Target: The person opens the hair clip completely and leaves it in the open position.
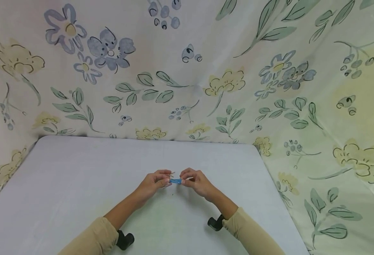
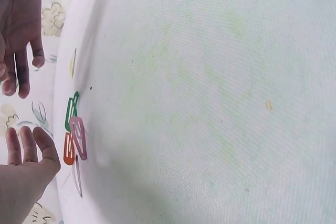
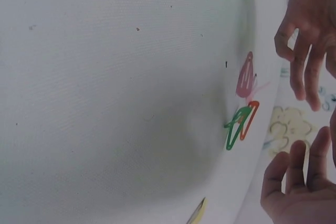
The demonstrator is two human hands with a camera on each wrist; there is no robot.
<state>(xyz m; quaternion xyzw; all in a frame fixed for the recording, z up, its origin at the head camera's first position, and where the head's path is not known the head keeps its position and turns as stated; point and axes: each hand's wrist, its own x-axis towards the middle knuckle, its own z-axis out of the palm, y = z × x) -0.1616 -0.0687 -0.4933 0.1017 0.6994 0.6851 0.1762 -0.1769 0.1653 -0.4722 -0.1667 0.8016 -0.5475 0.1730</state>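
Above the middle of the grey table (image 1: 78, 184), both hands meet over a small blue clip (image 1: 175, 181). My left hand (image 1: 165, 181) pinches its left end and my right hand (image 1: 185, 181) pinches its right end. Just beneath the hands lie several coloured clips: a pink one (image 2: 79, 137), a green one (image 2: 72, 111) and an orange one (image 2: 69, 149), overlapping each other. The right wrist view shows the same pink clip (image 3: 245, 75), green clip (image 3: 237, 128) and orange clip (image 3: 249, 119). The blue clip is hidden in both wrist views, where only fingers (image 2: 23, 150) show.
A floral cloth (image 1: 187, 71) hangs behind the table and drapes down its right side (image 1: 333, 177). A pale yellow clip (image 3: 197, 212) lies apart from the others. Black wrist mounts (image 1: 124, 240) sit under both sleeves.
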